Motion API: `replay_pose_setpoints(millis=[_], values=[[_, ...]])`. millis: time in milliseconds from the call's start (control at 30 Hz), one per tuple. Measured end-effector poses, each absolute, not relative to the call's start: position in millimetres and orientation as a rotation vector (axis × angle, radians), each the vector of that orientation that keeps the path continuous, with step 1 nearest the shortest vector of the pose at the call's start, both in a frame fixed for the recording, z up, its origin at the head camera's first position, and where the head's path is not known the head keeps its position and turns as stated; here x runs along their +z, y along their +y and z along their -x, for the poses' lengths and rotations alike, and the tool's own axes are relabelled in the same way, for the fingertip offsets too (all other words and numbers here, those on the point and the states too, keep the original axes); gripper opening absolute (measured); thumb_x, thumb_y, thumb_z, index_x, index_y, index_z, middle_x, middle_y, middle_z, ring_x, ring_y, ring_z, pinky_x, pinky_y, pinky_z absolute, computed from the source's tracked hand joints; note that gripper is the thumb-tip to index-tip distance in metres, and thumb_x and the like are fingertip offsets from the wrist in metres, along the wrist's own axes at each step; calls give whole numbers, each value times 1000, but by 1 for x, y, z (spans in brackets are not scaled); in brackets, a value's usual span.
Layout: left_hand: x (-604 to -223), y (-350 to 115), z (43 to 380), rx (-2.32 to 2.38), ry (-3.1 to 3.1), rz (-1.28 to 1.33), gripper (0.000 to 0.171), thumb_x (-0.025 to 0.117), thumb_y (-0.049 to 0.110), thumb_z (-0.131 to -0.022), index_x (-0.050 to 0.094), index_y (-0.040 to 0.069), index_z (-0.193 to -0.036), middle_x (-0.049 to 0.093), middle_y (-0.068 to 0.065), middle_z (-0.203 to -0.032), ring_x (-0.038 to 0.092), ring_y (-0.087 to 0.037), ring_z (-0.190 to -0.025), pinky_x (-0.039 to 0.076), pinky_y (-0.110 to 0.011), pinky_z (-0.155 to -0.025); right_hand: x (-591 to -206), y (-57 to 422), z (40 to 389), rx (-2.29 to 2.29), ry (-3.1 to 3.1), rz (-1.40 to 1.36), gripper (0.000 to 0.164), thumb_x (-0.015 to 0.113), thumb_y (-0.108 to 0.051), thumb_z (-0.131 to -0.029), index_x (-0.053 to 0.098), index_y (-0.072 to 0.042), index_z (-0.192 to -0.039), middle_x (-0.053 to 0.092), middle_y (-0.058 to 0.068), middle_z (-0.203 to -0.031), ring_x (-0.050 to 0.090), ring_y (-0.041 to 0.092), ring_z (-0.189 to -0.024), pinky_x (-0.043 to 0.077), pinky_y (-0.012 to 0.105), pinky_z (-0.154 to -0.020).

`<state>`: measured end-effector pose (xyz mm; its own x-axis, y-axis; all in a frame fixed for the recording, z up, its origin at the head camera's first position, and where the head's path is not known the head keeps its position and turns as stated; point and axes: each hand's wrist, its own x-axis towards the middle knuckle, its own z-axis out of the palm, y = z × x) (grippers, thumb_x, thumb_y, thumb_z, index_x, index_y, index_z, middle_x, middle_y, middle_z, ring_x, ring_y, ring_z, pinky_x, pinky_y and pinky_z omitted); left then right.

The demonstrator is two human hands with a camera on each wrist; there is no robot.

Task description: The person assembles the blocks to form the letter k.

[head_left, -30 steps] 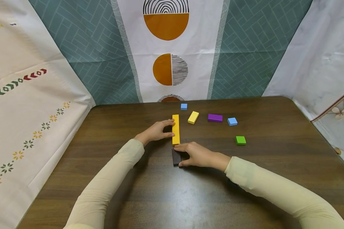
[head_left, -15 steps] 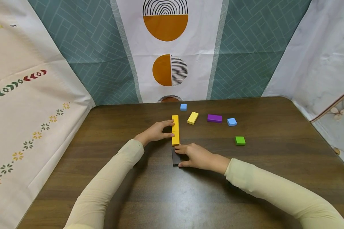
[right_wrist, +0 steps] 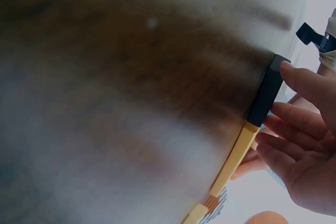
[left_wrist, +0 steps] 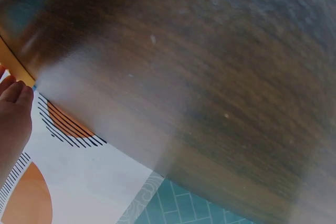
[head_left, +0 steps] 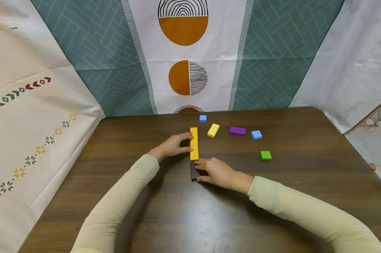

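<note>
Two yellow blocks [head_left: 194, 153] lie end to end in a straight strip. My left hand [head_left: 172, 144] rests along their left side, fingertips and thumb touching the strip, palm off it. In the left wrist view only part of the left hand [left_wrist: 13, 116] shows, beside the strip's yellow edge [left_wrist: 14, 66]. Just at the strip's near end lies a black block [head_left: 194, 173]. My right hand [head_left: 221, 173] holds it from the right, thumb at its near end and index finger toward its far end. The right wrist view shows the black block [right_wrist: 265, 93] meeting the yellow one [right_wrist: 235, 158].
Beyond the hands lie a small blue block [head_left: 203, 118], a pale yellow block [head_left: 213, 130] and a purple block [head_left: 237, 131]. Farther right are another blue block [head_left: 256, 135] and a green block [head_left: 266, 155]. Patterned cloths [head_left: 114, 84] hang around the wooden table [head_left: 165, 218].
The right hand has slid the black block slightly forward, up against the near end of the yellow strip. My left hand has stayed in place on the yellow blocks.
</note>
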<state>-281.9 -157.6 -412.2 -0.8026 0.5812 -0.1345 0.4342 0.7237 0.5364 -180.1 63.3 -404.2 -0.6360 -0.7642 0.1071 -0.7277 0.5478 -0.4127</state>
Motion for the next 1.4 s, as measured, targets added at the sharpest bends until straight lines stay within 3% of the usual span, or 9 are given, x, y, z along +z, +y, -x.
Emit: replay_pose_setpoints(millis=[1400], values=[[-410,-157,280,721,2626,-769,63,66,33,-92,43,6,-144,29,-5,-156,23,-22,-144,22,-42,-116,-404,61,185,-665,2699,1223,42,72,-23,-88,66,4,-119,58,15,-131,53,29,-124,47,44,-97]])
